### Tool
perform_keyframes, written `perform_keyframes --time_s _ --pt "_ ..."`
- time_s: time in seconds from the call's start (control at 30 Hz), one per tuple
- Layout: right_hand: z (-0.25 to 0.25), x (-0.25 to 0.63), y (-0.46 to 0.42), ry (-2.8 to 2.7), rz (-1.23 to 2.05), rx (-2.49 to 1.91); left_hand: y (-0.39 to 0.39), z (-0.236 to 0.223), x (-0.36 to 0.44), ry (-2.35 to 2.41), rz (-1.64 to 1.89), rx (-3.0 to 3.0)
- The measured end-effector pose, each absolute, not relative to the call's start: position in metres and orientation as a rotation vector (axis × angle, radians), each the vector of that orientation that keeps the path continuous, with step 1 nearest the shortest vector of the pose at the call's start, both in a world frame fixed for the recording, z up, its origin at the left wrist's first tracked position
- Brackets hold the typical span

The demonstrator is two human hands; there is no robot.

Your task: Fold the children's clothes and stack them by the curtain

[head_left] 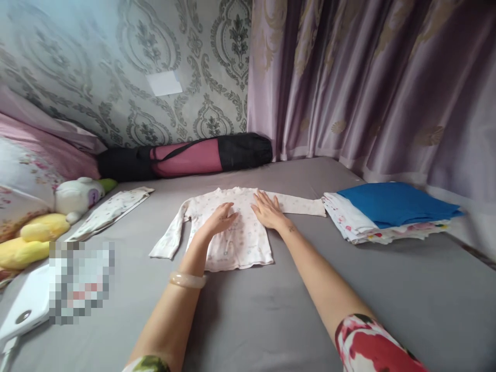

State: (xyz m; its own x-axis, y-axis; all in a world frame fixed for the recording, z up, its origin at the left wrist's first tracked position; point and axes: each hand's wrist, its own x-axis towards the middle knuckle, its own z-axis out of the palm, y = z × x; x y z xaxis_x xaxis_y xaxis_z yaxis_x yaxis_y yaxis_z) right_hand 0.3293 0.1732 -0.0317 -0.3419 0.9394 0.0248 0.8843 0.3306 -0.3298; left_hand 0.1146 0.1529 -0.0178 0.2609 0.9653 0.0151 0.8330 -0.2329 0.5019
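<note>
A small pale long-sleeved shirt (236, 243) with a faint print lies spread on the grey bed sheet, its neckline away from me. Its left sleeve bends down toward me, while the right one stretches out sideways to a folded stack. My left hand (221, 218) rests on the shirt's front, fingers extended and thumb apart. Flat on the upper right of the shirt, near the shoulder, lies my right hand (268, 209) with its fingers spread. Neither hand grips the cloth.
Folded clothes with a blue piece (399, 204) on top sit at the right. Folded pale trousers (112, 212), plush toys (77, 199) and a white device (31, 299) with a cable are at the left. A black and pink rolled bag (189, 157) lies along the wall beside a curtain (349, 77).
</note>
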Motion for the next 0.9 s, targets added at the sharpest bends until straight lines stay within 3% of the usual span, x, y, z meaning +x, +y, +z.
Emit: perform_keyframes --time_s 0.63,0.9 --pt "-0.031 0.273 0.214 -2.441 0.177 -1.865 0.112 0.007 0.006 1.882 0.814 1.633" --pt "-0.056 0.270 0.226 -2.406 0.140 -1.933 0.092 0.009 -0.043 2.387 0.461 1.210"
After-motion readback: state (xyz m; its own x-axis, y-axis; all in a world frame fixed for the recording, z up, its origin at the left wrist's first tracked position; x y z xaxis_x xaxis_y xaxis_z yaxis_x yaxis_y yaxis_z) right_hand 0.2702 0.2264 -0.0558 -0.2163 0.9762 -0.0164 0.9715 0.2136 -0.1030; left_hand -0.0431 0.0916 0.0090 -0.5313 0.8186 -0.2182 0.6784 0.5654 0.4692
